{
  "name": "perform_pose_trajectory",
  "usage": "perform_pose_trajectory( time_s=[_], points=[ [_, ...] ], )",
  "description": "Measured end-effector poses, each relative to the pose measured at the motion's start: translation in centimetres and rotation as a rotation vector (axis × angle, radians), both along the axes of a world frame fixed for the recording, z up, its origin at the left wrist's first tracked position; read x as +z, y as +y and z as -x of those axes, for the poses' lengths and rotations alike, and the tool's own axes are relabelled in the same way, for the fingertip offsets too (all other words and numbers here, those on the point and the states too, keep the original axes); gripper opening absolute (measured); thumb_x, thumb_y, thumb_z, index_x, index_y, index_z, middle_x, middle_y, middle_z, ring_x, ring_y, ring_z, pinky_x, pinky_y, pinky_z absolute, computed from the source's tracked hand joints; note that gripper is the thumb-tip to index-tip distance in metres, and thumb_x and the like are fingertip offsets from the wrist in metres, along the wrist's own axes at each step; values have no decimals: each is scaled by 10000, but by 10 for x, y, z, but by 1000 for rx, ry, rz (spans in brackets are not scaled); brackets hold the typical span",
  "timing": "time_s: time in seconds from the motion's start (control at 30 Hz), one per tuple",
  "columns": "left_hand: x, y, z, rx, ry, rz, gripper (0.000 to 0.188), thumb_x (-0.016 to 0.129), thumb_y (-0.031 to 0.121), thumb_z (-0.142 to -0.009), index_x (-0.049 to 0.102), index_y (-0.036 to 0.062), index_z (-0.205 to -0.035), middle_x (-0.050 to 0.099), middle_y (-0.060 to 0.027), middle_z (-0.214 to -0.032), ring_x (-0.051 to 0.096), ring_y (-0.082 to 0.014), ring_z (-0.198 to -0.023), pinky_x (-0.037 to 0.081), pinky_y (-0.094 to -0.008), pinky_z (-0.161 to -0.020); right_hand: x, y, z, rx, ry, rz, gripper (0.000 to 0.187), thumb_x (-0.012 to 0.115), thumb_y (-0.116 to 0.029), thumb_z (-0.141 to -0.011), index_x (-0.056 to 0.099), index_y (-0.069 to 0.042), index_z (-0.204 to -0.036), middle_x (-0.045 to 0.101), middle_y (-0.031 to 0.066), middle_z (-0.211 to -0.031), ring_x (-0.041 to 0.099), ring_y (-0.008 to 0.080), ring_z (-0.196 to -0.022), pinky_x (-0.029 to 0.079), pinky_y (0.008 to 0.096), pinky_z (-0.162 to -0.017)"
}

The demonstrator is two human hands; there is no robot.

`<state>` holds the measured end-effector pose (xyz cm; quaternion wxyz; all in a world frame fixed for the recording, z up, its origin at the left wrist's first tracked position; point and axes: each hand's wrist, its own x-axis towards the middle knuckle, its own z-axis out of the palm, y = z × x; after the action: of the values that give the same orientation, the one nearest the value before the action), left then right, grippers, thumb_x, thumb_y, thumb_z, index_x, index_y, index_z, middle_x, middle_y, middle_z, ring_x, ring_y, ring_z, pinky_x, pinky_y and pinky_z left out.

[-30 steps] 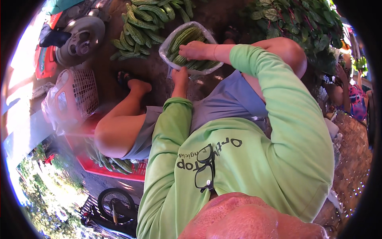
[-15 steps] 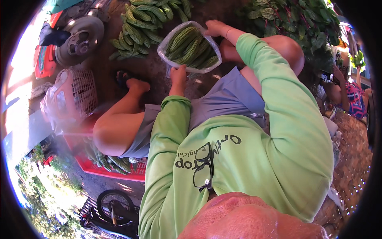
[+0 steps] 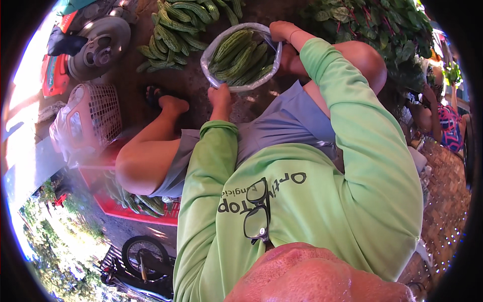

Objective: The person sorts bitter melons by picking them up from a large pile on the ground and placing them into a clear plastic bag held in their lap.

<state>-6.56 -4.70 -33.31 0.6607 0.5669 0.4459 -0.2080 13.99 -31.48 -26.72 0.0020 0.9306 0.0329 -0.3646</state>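
Note:
Between my knees stands a clear plastic bag with a round, wide mouth. Inside it lie several long, ridged bitter melons, packed side by side. My left hand is closed on the bag's near left rim. At the far right rim, my right hand grips the plastic too, its fingers partly hidden. Just beyond the bag, a heap of loose bitter melons rests on the dark ground.
Leafy greens with reddish stems are piled at the far right. To my left are a pink perforated basket, a red crate holding more green gourds and a round metal machine part. A motorbike stands behind; another person is at the right.
The bag's mouth has been pulled wider and rounder. My right hand has shifted slightly right, and my left hand slightly left. The melons have settled lower in the bag.

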Motion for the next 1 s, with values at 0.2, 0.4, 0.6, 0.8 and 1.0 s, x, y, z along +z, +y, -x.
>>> perform_pose_trajectory(
  time_s=[0.2, 0.4, 0.6, 0.8, 1.0],
  points=[
    [-6, -1, 5, 186, 1, -58, 324, 573, 69, -927, 453, -32, -1211, 650, -231, -1046, 720, -335, -773, 615, -536, -647, -16, -20, -1, 29, 44, 52, 274, 596, -22, -864, 766, 46, -1068, 771, 222, -956, 786, 326, -779, 626, 424, -634],
    [-9, -6, 4, 365, -37, 131, 378, 553, 81, -899, 436, 30, -1254, 590, -207, -1147, 690, -313, -805, 613, -461, -572, 13, -17, -1, 165, 152, 0, 217, 609, -11, -863, 764, 49, -1003, 742, 174, -802, 726, 270, -623, 591, 392, -550],
    [18, -9, -2, 448, -198, -119, 364, 550, 125, -916, 447, 73, -1261, 577, -159, -1144, 655, -287, -873, 593, -421, -576, 26, -6, 3, 95, 205, -24, 177, 602, -4, -846, 745, 65, -926, 715, 163, -738, 693, 265, -579, 578, 392, -531],
    [37, 10, -18, 476, -302, -225, 299, 552, 129, -953, 464, 79, -1234, 585, -135, -1105, 635, -242, -802, 565, -396, -542, 33, 18, -12, 167, 138, -81, 222, 554, -50, -869, 742, 66, -879, 726, 166, -752, 711, 277, -608, 585, 403, -544],
    [53, 12, -41, 539, -275, -258, 310, 555, 104, -946, 478, 47, -1241, 590, -148, -1076, 649, -259, -772, 579, -405, -545, 2, 0, -54, 1129, 183, 87, 252, 643, -181, -965, 788, 20, -922, 777, 134, -897, 759, 254, -923, 601, 371, -774]
  ],
)
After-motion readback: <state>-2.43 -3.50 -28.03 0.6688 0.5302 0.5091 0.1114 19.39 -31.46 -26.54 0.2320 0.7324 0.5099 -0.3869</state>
